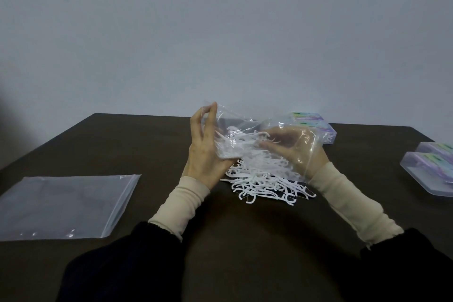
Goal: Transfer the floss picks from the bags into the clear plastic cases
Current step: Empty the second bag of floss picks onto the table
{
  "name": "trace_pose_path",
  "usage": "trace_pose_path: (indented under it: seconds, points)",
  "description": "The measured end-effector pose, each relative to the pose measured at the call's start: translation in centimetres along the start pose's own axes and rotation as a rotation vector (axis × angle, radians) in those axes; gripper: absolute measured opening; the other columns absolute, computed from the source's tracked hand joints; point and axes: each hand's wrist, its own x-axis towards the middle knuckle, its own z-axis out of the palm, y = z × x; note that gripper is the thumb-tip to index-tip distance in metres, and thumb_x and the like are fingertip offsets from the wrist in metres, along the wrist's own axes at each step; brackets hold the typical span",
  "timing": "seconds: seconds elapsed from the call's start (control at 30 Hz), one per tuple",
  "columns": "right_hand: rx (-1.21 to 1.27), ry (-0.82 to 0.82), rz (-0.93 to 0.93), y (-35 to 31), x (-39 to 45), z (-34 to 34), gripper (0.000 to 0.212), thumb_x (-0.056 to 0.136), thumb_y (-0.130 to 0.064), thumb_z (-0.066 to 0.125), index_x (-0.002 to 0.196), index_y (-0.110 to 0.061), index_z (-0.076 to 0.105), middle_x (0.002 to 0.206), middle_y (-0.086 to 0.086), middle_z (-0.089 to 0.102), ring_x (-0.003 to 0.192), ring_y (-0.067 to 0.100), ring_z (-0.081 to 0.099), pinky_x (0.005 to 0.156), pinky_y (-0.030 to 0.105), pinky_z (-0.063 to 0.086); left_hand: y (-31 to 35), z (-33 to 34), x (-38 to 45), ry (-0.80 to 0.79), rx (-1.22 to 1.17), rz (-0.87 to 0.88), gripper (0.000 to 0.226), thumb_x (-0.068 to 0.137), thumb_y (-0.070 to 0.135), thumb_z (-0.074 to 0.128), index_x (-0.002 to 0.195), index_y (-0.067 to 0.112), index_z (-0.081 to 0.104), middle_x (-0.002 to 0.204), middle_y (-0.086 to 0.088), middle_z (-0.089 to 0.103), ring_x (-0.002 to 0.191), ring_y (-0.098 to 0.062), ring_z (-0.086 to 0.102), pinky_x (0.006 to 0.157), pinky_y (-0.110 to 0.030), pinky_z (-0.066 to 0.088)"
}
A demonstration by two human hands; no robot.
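Now the left hand (204, 152) has its grip closed on the edge of a clear bag (255, 135) held above the table (137, 140). The right hand (294, 152) is inside the bag, its grip unclear through the plastic. Floss picks (264, 184) lie heaped beneath. An empty bag (63, 206) lies left; cases (316, 125) sit far right.

white floss picks (264, 184); dark-brown table (147, 144)
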Motion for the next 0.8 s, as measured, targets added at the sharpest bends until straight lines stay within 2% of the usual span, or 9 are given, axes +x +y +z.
trace_pose_path:
  seconds: [0.1,0.23,0.33,0.4,0.43,0.53,0.6,0.73,0.8]
  points:
    - [-0.068,0.021,-0.014,-0.1,0.0,0.0,0.016,0.074,-0.017,0.071,0.089,-0.02,0.069,0.083,-0.002,0.07,0.073,0.011,0.068,0.065,0.014,0.053,-0.4,-0.2,0.1,-0.004,0.03,-0.028,0.111,0.053,0.026,0.09,0.141,-0.004,0.028,0.131,0.003,0.022,0.121,0.001,0.022,0.099,0.003,0.012]
    - [-0.157,0.009,0.041,-0.2,0.2,-0.1,0.019,0.075,-0.016,0.072,0.093,-0.012,0.069,0.075,-0.005,0.067,0.057,-0.003,0.064,0.054,0.009,0.048,-1.1,-0.6,0.3,0.044,0.05,-0.074,0.105,0.057,0.026,0.087,0.139,-0.005,0.031,0.131,0.002,0.022,0.121,-0.01,0.029,0.1,0.001,0.014]
    - [-0.25,0.055,0.075,0.3,0.4,-0.6,0.01,0.074,-0.017,0.074,0.083,-0.012,0.071,0.071,-0.002,0.067,0.062,0.006,0.064,0.064,0.019,0.053,-1.9,-1.1,0.6,0.129,0.044,-0.141,0.101,0.056,0.018,0.087,0.137,-0.009,0.033,0.133,-0.019,0.027,0.122,-0.018,0.03,0.096,0.008,0.016]
    - [-0.214,0.099,0.091,0.6,0.6,-0.9,0.006,0.074,-0.013,0.074,0.077,-0.011,0.07,0.068,-0.007,0.065,0.066,0.006,0.062,0.067,0.014,0.051,-2.3,-1.4,0.7,0.177,0.035,-0.19,0.099,0.055,0.012,0.088,0.136,-0.009,0.034,0.131,-0.028,0.031,0.121,-0.017,0.032,0.095,0.009,0.015]
    - [-0.185,0.108,0.108,0.7,0.6,-1.0,0.009,0.074,-0.011,0.074,0.082,-0.011,0.07,0.07,-0.009,0.065,0.067,0.003,0.062,0.068,0.01,0.051,-2.4,-1.6,0.7,0.189,0.031,-0.21,0.099,0.056,0.01,0.087,0.136,-0.009,0.034,0.131,-0.03,0.031,0.12,-0.015,0.032,0.094,0.01,0.015]
    - [-0.041,0.131,0.186,1.1,0.9,-1.4,0.02,0.072,-0.001,0.072,0.092,-0.005,0.07,0.076,-0.005,0.068,0.066,0.005,0.066,0.074,0.018,0.055,-2.6,-1.9,0.6,0.214,0.031,-0.225,0.096,0.055,0.002,0.086,0.134,-0.012,0.034,0.128,-0.033,0.032,0.107,0.013,0.025,0.088,0.012,0.016]
    - [0.05,0.132,0.22,1.1,0.9,-1.6,0.021,0.073,0.003,0.07,0.093,0.0,0.069,0.073,-0.006,0.071,0.065,0.007,0.068,0.07,0.018,0.056,-2.5,-2.0,0.6,0.232,0.027,-0.243,0.095,0.055,-0.001,0.085,0.134,-0.013,0.034,0.128,-0.034,0.031,0.096,0.019,0.028,0.086,0.013,0.017]
    - [0.186,0.155,0.28,0.8,1.0,-2.0,0.033,0.076,0.011,0.063,0.107,-0.001,0.062,0.059,-0.007,0.069,0.057,0.004,0.066,0.058,0.01,0.052,-3.3,-2.2,0.8,0.271,0.017,-0.335,0.096,0.058,0.004,0.085,0.138,-0.007,0.032,0.133,-0.029,0.028,0.115,-0.007,0.039,0.097,0.007,0.017]
    - [0.267,0.202,0.327,0.6,1.0,-2.3,0.025,0.077,0.013,0.061,0.1,0.002,0.063,0.056,-0.005,0.069,0.052,0.005,0.065,0.054,0.009,0.051,-3.9,-2.4,0.8,0.279,0.004,-0.365,0.097,0.06,0.008,0.085,0.139,-0.004,0.031,0.134,-0.026,0.027,0.12,-0.022,0.041,0.105,-0.005,0.025]
